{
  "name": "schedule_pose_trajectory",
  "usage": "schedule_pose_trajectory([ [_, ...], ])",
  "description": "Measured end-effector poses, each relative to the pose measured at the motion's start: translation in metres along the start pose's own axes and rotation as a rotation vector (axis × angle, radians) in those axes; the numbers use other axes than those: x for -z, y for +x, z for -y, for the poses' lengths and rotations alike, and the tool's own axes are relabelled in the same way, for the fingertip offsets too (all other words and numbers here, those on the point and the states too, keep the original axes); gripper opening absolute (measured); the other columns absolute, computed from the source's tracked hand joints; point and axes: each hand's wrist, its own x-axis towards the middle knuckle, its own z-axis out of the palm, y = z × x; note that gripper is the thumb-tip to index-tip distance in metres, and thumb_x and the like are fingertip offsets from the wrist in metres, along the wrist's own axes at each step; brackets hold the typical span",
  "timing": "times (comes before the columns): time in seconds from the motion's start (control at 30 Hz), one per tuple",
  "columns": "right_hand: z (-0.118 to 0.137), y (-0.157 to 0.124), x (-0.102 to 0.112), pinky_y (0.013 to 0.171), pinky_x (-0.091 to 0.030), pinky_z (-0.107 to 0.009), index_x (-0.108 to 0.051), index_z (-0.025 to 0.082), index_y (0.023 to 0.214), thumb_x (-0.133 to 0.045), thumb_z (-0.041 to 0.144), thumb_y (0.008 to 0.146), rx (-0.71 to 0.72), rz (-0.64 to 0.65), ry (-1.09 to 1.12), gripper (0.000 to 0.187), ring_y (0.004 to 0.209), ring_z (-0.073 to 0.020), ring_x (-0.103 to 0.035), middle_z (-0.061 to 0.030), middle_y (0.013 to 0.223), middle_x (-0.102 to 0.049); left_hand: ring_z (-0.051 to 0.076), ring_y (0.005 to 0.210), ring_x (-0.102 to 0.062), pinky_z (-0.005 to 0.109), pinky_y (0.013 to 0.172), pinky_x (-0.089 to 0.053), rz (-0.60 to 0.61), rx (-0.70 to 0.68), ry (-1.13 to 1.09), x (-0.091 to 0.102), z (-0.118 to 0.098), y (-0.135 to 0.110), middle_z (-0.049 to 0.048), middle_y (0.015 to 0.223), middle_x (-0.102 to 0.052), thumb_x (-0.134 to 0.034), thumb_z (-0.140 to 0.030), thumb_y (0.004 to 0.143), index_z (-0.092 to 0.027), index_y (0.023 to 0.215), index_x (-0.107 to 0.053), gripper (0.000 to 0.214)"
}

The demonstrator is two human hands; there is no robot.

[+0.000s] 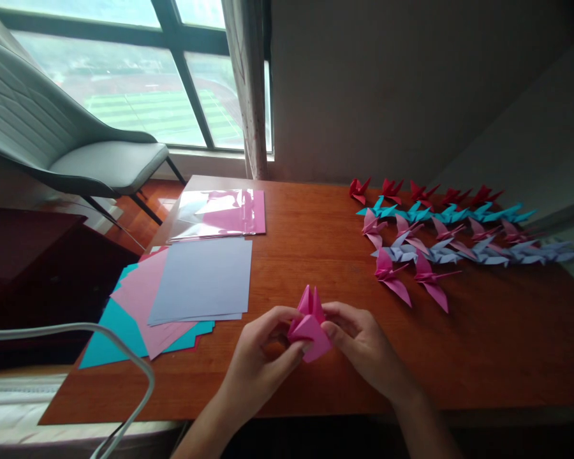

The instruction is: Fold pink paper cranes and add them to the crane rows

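A partly folded pink origami crane [314, 335] is held above the front of the wooden table [296, 255], two narrow points sticking up and a wide flap facing me. My left hand [268, 347] pinches its left side, thumb in front and fingers behind. On the right side, my right hand [358, 341] grips the paper between thumb and fingers. Two finished pink cranes [391, 275] stand to the right, in front of rows of red cranes [423, 192], turquoise cranes [416, 211], light pink cranes [408, 231] and pale lavender cranes [444, 252].
Loose lavender sheets [203, 280] overlap light pink sheets [141, 290] and turquoise sheets [110, 338] at the table's left. Behind them lies a clear plastic packet [215, 213] with pink paper. A white cable [143, 370] curves at lower left. A chair [110, 166] stands by the window.
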Motion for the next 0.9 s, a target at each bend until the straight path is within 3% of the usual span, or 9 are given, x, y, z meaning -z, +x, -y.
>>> schedule_pose_trajectory([
  [0.1, 0.001, 0.0, 0.0, 0.084, -0.054, -0.033, -0.072, 0.023, 0.116, -0.059, 0.051, 0.095, 0.026, 0.008, 0.01, 0.038, 0.088, -0.0207, -0.066, -0.0064, 0.104, -0.074, 0.016, 0.088, -0.068, 0.024, 0.074, -0.056, -0.009, 0.075, -0.103, -0.003, 0.001, 0.002, 0.0043, 0.101, -0.069, -0.068, -0.027, 0.092, -0.022, 0.112, -0.062, 0.021],
  [0.2, -0.001, 0.0, -0.003, 0.079, -0.055, -0.033, -0.07, 0.022, 0.119, -0.073, 0.046, 0.086, -0.001, -0.035, -0.055, 0.041, 0.083, -0.0207, -0.065, -0.0056, 0.1, -0.073, 0.016, 0.09, -0.068, 0.023, 0.073, -0.055, -0.044, 0.121, -0.184, -0.008, 0.0, 0.005, 0.0044, 0.107, -0.069, -0.069, -0.029, 0.092, -0.025, 0.123, -0.054, 0.034],
  [0.4, -0.01, 0.003, -0.01, 0.078, -0.055, -0.033, -0.071, 0.02, 0.108, -0.072, 0.042, 0.088, -0.038, -0.123, 0.033, 0.03, 0.079, -0.0189, -0.065, -0.0053, 0.093, -0.073, 0.014, 0.085, -0.066, 0.021, 0.069, -0.053, -0.113, 0.201, -0.328, -0.012, -0.005, 0.01, 0.0067, 0.11, -0.071, -0.072, -0.033, 0.09, -0.023, 0.135, -0.046, 0.053],
  [0.7, -0.015, 0.004, -0.009, 0.08, -0.054, -0.031, -0.072, 0.022, 0.101, -0.073, 0.043, 0.086, 0.033, -0.216, 0.083, 0.026, 0.082, -0.0188, -0.065, -0.0054, 0.096, -0.073, 0.015, 0.091, -0.068, 0.022, 0.082, -0.052, -0.054, 0.179, -0.289, -0.017, 0.002, 0.01, 0.0039, 0.1, -0.073, -0.075, -0.023, 0.086, -0.017, 0.102, -0.068, 0.018],
  [0.9, -0.016, -0.001, -0.004, 0.085, -0.056, -0.035, -0.074, 0.021, 0.093, -0.074, 0.042, 0.086, 0.019, -0.185, 0.013, 0.023, 0.079, -0.0195, -0.066, -0.0049, 0.089, -0.073, 0.015, 0.078, -0.069, 0.021, 0.069, -0.053, -0.13, 0.002, 0.07, -0.015, 0.006, 0.01, 0.004, 0.089, -0.075, -0.069, -0.025, 0.09, -0.018, 0.096, -0.073, 0.01],
])
